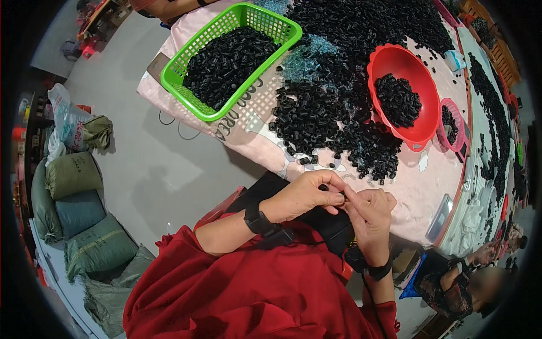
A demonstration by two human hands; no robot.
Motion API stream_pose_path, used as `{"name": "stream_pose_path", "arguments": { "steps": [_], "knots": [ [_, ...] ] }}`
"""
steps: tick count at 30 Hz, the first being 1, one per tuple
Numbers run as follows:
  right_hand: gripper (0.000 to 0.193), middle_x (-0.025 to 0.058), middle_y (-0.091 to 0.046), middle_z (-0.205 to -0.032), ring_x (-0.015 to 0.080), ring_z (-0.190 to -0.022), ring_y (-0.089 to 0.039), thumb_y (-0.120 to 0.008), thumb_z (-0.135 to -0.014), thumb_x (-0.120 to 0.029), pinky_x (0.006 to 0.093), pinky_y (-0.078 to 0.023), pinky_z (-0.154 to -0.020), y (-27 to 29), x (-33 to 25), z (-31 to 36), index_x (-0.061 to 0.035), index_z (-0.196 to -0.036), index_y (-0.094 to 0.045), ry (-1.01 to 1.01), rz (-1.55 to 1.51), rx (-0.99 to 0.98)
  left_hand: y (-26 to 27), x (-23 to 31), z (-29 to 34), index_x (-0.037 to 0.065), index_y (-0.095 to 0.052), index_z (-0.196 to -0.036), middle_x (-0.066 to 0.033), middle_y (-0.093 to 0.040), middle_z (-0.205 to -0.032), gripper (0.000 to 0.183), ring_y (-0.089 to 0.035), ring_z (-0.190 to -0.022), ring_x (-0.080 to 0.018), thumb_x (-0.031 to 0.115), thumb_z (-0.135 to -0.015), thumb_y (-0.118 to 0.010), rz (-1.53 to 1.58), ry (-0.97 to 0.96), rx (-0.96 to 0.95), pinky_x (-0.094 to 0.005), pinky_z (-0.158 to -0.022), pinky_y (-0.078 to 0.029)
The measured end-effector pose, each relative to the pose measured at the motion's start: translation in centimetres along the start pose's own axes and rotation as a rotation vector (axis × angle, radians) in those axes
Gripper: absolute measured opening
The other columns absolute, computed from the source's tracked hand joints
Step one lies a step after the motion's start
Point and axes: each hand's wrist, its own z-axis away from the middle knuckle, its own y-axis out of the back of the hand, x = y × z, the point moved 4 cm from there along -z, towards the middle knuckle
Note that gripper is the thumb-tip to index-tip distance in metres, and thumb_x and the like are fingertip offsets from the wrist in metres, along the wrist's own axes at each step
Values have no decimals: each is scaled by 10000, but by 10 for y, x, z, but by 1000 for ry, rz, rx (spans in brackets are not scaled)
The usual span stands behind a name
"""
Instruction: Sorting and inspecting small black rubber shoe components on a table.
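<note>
My left hand (302, 198) is closed over my lap at the table's near edge, with a small black plastic piece (323, 187) between its thumb and fingers. Close against its fingertips, my right hand (370, 217) makes a pinch; whatever lies between those fingertips is mostly covered. Just beyond both hands spreads a large heap of small black plastic pieces (307, 116) on a pink patterned cloth (435, 195). More such pieces fill a green plastic basket (209, 116) at the far left of the table. A red scalloped bowl (426, 107) to the right holds some too.
A pink basket (460, 127) stands beside the red bowl, and a phone-like flat object (440, 217) lies at the right edge. Stuffed sacks (99, 246) line the floor on the left. Other people sit at the far left and lower right (446, 282).
</note>
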Motion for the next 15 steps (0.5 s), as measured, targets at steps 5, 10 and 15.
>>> {"name": "stream_pose_path", "arguments": {
  "steps": [5, 10, 15],
  "knots": [
    [294, 6, -656, -890, 157, -837, -590, -678, -877, -42, 357, -323, -887, -11, 29, -8, -77, -1165, -725, -103, -123, 69, 1, 5, 11, -19, -636, -1118, -113, -685, -1074, 186, -712, -968, -196, 66, -957, -671, -31, 95, -143, -274, -764, -605],
    [301, 11, -649, -908, 175, -874, -597, -637, -809, -72, 401, -329, -902, -40, 27, -31, -85, -1106, -685, 225, 340, 107, -6, 4, 17, -30, -630, -1106, -138, -701, -1082, 177, -714, -937, -183, 71, -964, -660, -106, 191, -310, -270, -750, -602],
    [271, 0, -618, -879, 182, -847, -572, -651, -817, -99, 414, -326, -885, -62, 35, -38, -76, -1087, -666, 225, 465, 25, -3, 2, 18, -17, -608, -1148, -130, -686, -1106, 204, -701, -944, -183, 79, -974, -653, -60, 184, -317, -274, -744, -598]
  ]
}}
